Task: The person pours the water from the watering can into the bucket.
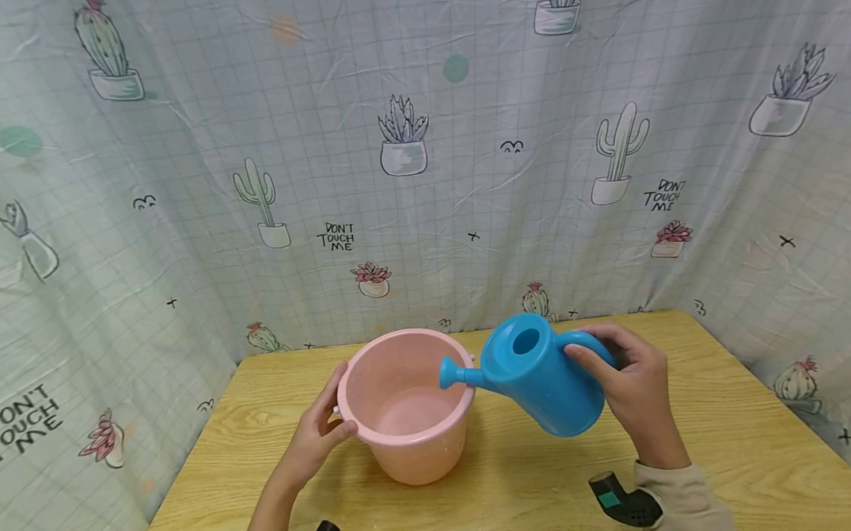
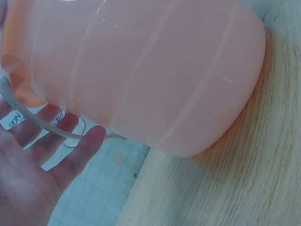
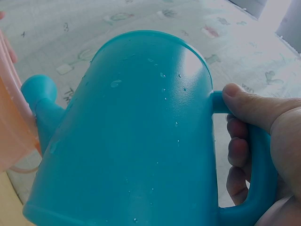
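A pink bucket (image 1: 420,460) stands upright on the wooden table. My left hand (image 1: 318,421) rests against the left side of its rim, thumb towards the front, fingers spread and fairly straight. In the left wrist view the bucket's thin pale handle (image 2: 42,123) hangs down across those fingers. My right hand (image 1: 633,375) grips a blue watering can (image 1: 555,390) by its looped handle (image 3: 261,165), fingers curled through the loop. The can is raised and tilted left, its spout head (image 1: 449,373) over the bucket's right rim. Water drops dot the can's side in the right wrist view.
The wooden table (image 1: 261,415) ends at the back against a hanging sheet (image 1: 465,184) printed with cacti and grid lines. The sheet also encloses both sides. A black wrist device (image 1: 624,502) is worn at each sleeve.
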Demonstrator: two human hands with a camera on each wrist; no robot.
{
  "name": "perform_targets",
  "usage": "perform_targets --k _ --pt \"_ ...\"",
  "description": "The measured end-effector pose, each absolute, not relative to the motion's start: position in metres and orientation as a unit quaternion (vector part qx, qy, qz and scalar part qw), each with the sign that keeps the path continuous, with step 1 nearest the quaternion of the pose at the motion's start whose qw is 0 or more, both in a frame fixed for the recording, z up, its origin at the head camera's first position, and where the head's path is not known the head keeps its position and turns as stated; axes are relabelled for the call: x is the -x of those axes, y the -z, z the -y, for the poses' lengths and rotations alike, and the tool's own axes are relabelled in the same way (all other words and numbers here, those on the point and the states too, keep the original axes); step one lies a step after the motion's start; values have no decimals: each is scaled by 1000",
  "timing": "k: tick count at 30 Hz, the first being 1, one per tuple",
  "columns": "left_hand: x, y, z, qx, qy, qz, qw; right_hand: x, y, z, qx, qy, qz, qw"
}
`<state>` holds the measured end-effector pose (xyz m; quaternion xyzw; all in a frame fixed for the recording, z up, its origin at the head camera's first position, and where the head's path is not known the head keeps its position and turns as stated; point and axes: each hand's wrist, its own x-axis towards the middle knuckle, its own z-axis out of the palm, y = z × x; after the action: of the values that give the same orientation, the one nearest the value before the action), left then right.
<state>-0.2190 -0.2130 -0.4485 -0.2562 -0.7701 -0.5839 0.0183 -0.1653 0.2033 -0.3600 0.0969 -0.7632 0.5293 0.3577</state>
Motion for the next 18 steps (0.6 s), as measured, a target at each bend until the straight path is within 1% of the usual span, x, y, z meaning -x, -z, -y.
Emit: perform_targets --k 18 --pt "219 449 213 265 584 767 22 165 361 -204 -97 -533 761 357"
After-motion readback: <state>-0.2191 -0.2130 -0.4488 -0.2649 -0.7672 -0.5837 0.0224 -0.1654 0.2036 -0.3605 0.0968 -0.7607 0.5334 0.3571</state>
